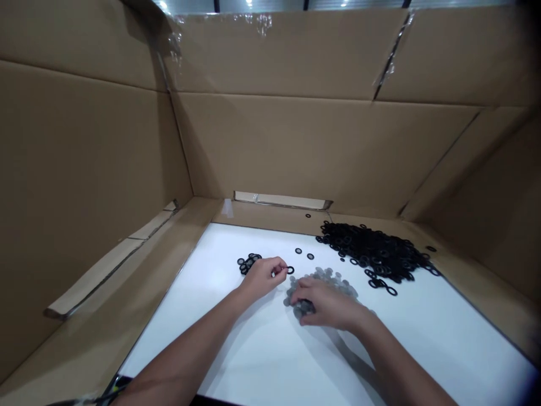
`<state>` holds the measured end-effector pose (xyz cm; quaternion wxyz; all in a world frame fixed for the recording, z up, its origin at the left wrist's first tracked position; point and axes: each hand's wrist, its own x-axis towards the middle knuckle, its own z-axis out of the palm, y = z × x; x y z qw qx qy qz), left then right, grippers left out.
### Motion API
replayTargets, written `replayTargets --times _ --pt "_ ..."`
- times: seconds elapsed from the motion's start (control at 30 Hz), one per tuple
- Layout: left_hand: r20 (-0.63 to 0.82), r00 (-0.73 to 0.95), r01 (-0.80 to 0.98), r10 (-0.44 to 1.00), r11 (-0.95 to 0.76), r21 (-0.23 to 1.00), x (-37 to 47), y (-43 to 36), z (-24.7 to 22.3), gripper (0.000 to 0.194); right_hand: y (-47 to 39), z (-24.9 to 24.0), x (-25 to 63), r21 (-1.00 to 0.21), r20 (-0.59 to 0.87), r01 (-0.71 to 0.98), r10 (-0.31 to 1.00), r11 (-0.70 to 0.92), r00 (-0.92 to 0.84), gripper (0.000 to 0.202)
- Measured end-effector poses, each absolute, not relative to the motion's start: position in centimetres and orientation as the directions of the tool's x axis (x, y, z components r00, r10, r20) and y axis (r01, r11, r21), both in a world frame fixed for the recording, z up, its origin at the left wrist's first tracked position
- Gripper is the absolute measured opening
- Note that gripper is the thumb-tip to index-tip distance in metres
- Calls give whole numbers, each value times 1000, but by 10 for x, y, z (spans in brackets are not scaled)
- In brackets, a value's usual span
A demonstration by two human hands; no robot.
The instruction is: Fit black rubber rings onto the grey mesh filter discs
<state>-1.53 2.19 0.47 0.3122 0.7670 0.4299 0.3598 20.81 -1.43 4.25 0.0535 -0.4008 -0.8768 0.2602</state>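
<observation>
White board (pixel 270 361): ring (pixel 293 270) juts right from left hand (pixel 262 274).

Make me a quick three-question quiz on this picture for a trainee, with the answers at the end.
1. What does the left hand hold at its fingertips?
2. Which lies nearer the back cardboard wall: (a) the grey discs or (b) the large pile of black rings?
3. True or false: the right hand is at the large pile of black rings.

Key:
1. A single black ring.
2. b.
3. False; it is at the grey discs.
</observation>
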Motion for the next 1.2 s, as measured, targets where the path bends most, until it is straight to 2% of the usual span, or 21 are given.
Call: replayTargets --times 0.17,0.3,0.4,0.57,0.7,0.83,0.93,1.0,1.07,1.2 --pt "300 387 440 872 -460 771 -16 20 6 19 -17 43 199 -472 -81 660 717 584 -692 12" --pt "283 396 456 874 -454 766 -18 20 7 19 -16 43 204 -559 -65 632 732 536 -678 10" --pt "276 393 452 877 -446 772 -18 20 8 18 -15 40 207 -635 -107 622 746 458 -658 11" --pt "286 376 441 881 -442 781 -18 20 10 18 -13 34 209 -644 -178 656 757 394 -629 13" --pt "289 359 410 887 -429 805 -18 19 9 17 -9 32 211 -674 -152 619 745 402 -649 13" --pt "288 320 361 902 -397 844 -14 21 5 19 -6 42 216 -780 -112 533 767 327 -632 11" --pt "273 273 237 922 -340 910 -6 21 18 25 -2 65 214 -875 -3 410 843 259 -538 18" --pt "255 240 18 937 -267 963 -1 19 40 27 1 87 210 -904 100 335 893 266 -439 22" --pt "292 244 -116 925 -271 955 0 15 68 28 4 111 203 -901 182 310 915 302 -360 24" --pt "390 220 -212 894 -347 914 -5 12 123 27 5 148 183 -905 328 188 908 380 -260 24"
